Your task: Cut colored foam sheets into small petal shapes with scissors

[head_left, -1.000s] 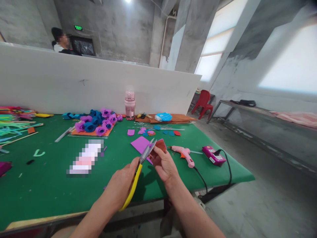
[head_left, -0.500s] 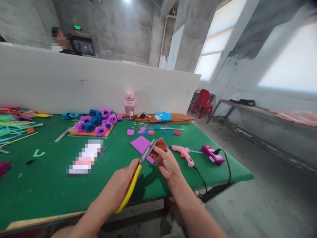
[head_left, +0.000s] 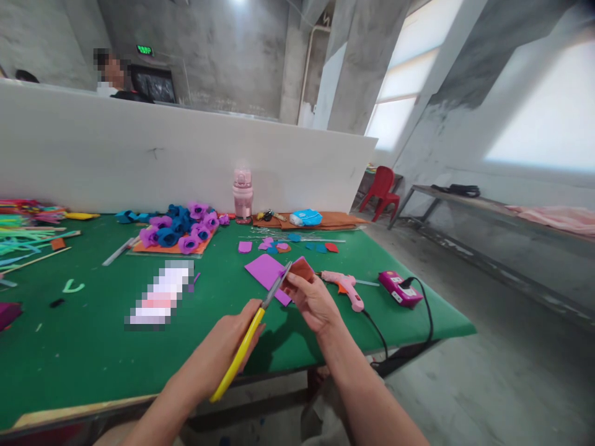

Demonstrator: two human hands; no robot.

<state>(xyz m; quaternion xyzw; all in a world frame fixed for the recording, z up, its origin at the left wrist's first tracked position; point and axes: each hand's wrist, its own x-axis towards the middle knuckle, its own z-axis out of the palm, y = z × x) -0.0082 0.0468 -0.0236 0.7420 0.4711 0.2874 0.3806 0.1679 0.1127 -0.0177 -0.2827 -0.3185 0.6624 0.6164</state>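
My left hand (head_left: 227, 344) is wrapped around a pair of scissors (head_left: 239, 359) with yellow handles. Their metal blades point up and to the right, at the left edge of a small stack of sheets (head_left: 302, 270), brown with a purple layer behind. My right hand (head_left: 316, 303) pinches that stack between thumb and fingers. Beneath the blades a larger purple sheet (head_left: 264, 269) lies flat on the green table. Just right of my right hand rests a pink glue gun (head_left: 344, 286).
A magenta power box (head_left: 400, 290) with a black cable stands at the table's right side. Small cut pieces (head_left: 245, 247) lie further back. Purple and blue paper flowers (head_left: 179, 229), a pink bottle (head_left: 243, 197) and a white partition (head_left: 116, 148) are behind. A person sits beyond it.
The scissor blades look closer together than before. My left hand has shifted slightly left with the handles, while my right hand keeps its pinch on the stack.
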